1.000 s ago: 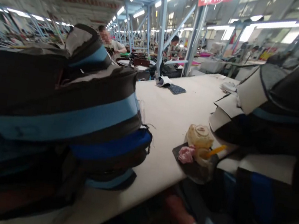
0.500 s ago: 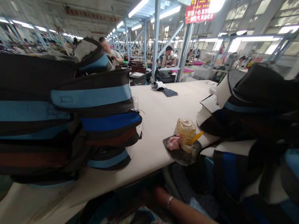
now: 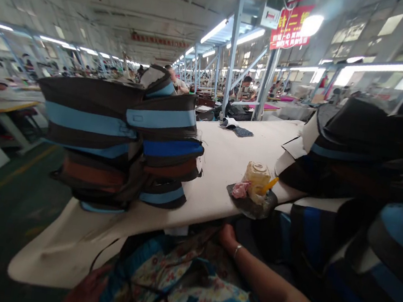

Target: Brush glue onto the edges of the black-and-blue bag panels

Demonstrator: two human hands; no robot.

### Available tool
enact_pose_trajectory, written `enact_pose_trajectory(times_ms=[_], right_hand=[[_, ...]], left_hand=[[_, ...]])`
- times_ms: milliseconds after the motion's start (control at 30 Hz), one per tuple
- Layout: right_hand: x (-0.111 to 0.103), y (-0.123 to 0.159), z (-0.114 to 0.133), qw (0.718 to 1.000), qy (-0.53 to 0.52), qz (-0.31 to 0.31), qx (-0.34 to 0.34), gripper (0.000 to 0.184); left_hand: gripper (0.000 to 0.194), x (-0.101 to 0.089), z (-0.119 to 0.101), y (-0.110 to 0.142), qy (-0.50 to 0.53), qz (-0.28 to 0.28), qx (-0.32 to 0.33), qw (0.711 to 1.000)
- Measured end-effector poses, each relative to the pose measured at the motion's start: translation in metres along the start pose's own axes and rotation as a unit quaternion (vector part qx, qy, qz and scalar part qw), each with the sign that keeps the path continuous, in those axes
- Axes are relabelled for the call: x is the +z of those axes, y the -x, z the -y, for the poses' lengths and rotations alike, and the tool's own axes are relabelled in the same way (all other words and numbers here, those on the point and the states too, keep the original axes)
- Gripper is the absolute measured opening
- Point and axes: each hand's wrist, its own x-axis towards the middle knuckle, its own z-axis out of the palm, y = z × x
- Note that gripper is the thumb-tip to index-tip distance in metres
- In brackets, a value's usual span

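Resting low by the near edge of the pale table (image 3: 224, 149), the right hand (image 3: 227, 236) is touching some dark cloth (image 3: 203, 242), and its fingers are curling in toward it, though they're hiding too much for me to tell if they're really pinching it. The left hand (image 3: 85, 290) is showing up as a blur down at the lower left, beside the flowery apron (image 3: 167, 279), so no idea if it's holding anything. The two hands are sitting well apart, with the apron coming between them.

Key bit is the layout: the cloth is lying just left of the right hand, and up and to the right of the left one, so the right hand is clearly being the nearer of the two. Its long side seems to be slanting down-left toward the lap, but the shadow is swallowing its edges, so don't quote me.

Past the right hand, a grubby jar (image 3: 258, 175) is standing on a dark mat (image 3: 253, 210), with a pink lump (image 3: 241, 189) sitting beside it.
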Motion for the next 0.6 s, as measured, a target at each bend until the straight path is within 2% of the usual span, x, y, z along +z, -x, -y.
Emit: enact_pose_trajectory(times_ms=[133, 200, 267, 333, 467, 533, 600], right_hand=[[-0.001, 0.012, 0.002, 0.999, 0.032, 0.018, -0.026, 0.028], [-0.005, 0.020, 0.005, 0.996, 0.056, 0.025, -0.060, 0.027], [-0.011, 0.029, 0.009, 0.990, 0.080, 0.035, -0.110, 0.028], [-0.016, 0.040, 0.017, 0.977, 0.099, 0.055, -0.179, 0.027], [-0.027, 0.071, 0.040, 0.921, 0.116, 0.150, -0.341, 0.026], [-0.034, 0.091, 0.051, 0.877, 0.116, 0.224, -0.409, 0.031], [-0.042, 0.108, 0.058, 0.831, 0.118, 0.293, -0.457, 0.038]], left_hand=[[0.067, -0.008, -0.022, 0.011, 0.032, -0.021, 0.042, 0.998], [0.062, -0.018, -0.041, 0.016, 0.055, -0.020, 0.084, 0.995], [0.053, -0.029, -0.059, 0.023, 0.084, 0.014, 0.129, 0.988], [0.047, -0.035, -0.070, 0.036, 0.111, 0.080, 0.169, 0.976], [0.039, -0.033, -0.069, 0.073, 0.121, 0.197, 0.189, 0.954], [0.036, -0.032, -0.059, 0.091, 0.113, 0.222, 0.175, 0.953], [0.028, -0.037, -0.052, 0.104, 0.110, 0.221, 0.158, 0.956]])
